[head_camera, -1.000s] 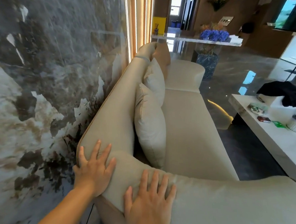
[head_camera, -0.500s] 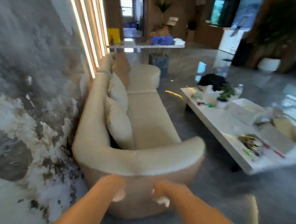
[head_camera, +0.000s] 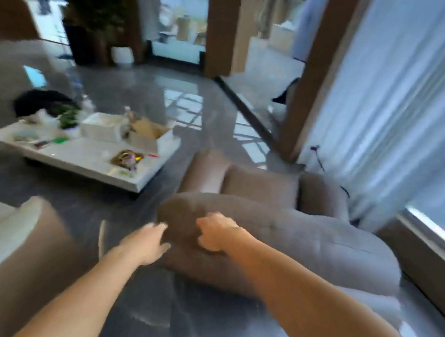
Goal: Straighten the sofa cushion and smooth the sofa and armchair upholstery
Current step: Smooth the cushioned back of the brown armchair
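- Grey glossy floor runs under everything; on it, low and right of centre, stands the armchair, taupe, with sheer curtains just beside its far side.
- Armchair's curved back is nearest the camera, and its seat faces away toward the upper middle; its long axis, along the back's top roll, runs from centre-left down to lower right.
- Left hand reaches forward with fingers loosely spread, holding nothing, its tips at the left end of the back roll; blur hides whether they touch.
- Right hand is curled, knuckles up, over the top of the back roll; it seems to press or bunch the fabric, though I cannot tell whether it pinches any.
- Step in hand, as I judge it: the armchair part of the smoothing, just starting at the back's left end.
- Next move likely calls for flattening both palms and sweeping them along the roll toward the lower right, then over the seat and arms.
- Sofa shows only as a cream end at the left edge, well apart from both hands; its cushion is out of view.
- Farther off, a white table carries boxes, a small plant and clutter.
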The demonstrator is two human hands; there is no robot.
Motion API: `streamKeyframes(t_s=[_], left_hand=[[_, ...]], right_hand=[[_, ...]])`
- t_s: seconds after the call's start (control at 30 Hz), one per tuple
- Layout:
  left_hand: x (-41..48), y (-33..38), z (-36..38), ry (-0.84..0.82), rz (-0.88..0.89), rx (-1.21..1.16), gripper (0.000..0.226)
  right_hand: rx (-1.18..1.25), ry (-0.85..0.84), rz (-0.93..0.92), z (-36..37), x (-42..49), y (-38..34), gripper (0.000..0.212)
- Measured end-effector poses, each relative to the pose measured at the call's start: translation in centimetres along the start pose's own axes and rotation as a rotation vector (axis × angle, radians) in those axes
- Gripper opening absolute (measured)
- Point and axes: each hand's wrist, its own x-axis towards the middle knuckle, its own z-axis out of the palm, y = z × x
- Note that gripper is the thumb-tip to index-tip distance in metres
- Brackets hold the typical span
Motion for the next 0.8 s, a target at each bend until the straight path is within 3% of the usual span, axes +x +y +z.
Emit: streamKeyframes(t_s=[0.1, 0.17, 0.23, 0.37, 0.53, 0.8], left_hand=[[3.6, 10.1, 0.9, 0.071, 0.193, 0.021, 0.073], [5.7, 14.3, 1.9, 0.009, 0.252, 0.118, 0.084], [7.9, 15.6, 1.7, -0.069, 0.258, 0.21, 0.098], [10.0, 15.1, 0.8, -0.175, 0.193, 0.146, 0.114], [8.8, 17.1, 2.1, -0.066, 0.091, 0.083, 0.114], [4.5, 24.2, 3.7, -0.083, -0.198, 0.048, 0.105]], right_hand=[[0.008, 0.098, 0.145, 1.0, -3.7, 8.7, 0.064], [0.047, 0.08, 0.149, 2.6, -4.9, 12.3, 0.086], [0.053, 0.121, 0.098, 4.2, -5.3, 14.3, 0.095], [0.041, 0.221, 0.004, 5.6, -5.1, 16.2, 0.09], [0.123, 0.365, -0.122, 6.6, -4.9, 18.5, 0.083], [0.104, 0.319, -0.285, 7.1, -8.1, 22.9, 0.077]])
